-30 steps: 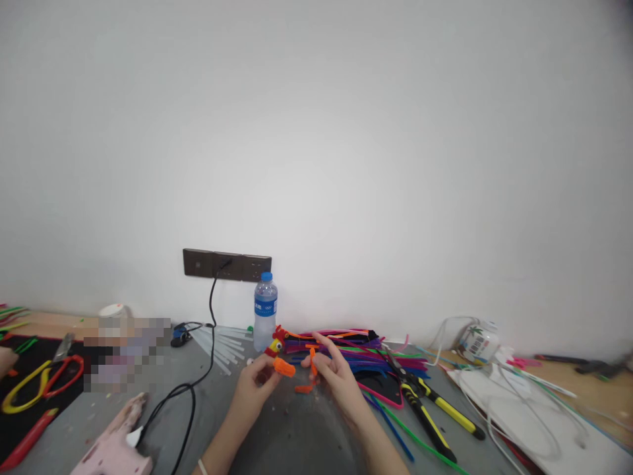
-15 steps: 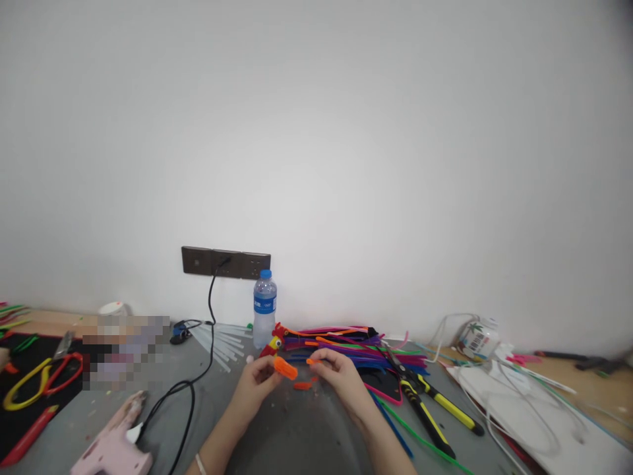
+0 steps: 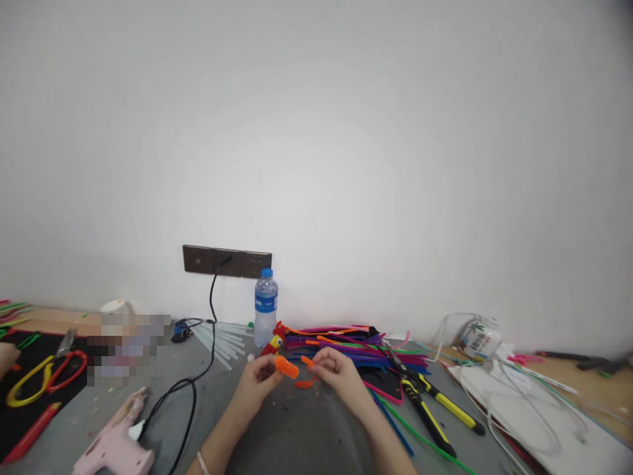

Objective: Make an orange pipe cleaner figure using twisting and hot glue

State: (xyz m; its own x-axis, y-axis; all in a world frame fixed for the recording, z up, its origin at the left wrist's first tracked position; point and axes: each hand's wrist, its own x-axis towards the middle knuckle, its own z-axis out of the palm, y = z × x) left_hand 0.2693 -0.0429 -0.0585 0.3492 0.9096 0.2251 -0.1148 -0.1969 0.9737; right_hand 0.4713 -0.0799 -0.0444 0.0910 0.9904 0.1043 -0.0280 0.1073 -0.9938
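Observation:
Pinched in the fingertips of my left hand (image 3: 257,386) is a thick orange bundle of folded pipe cleaner (image 3: 287,367). My right hand (image 3: 340,377) grips a short orange pipe cleaner piece (image 3: 307,361), its free end pointing at the bundle. A small gap separates the two. Below them on the grey table lies another short orange piece (image 3: 303,384). Just behind my left fingers stands a red and yellow rooster figure (image 3: 275,341) with a round eye, its lower part hidden by my hand.
Behind is a water bottle (image 3: 266,310). Coloured pipe cleaners (image 3: 346,343) and long-handled pliers (image 3: 430,415) lie to the right. At left are a pink glue gun (image 3: 116,442), its black cable (image 3: 194,402), clear glue sticks (image 3: 222,343), scissors (image 3: 47,373) and another person's hand (image 3: 6,357).
The short orange piece in my right hand has tilted, and more of it shows. My left hand barely moves. At the far left, the other person's hand has come further into view.

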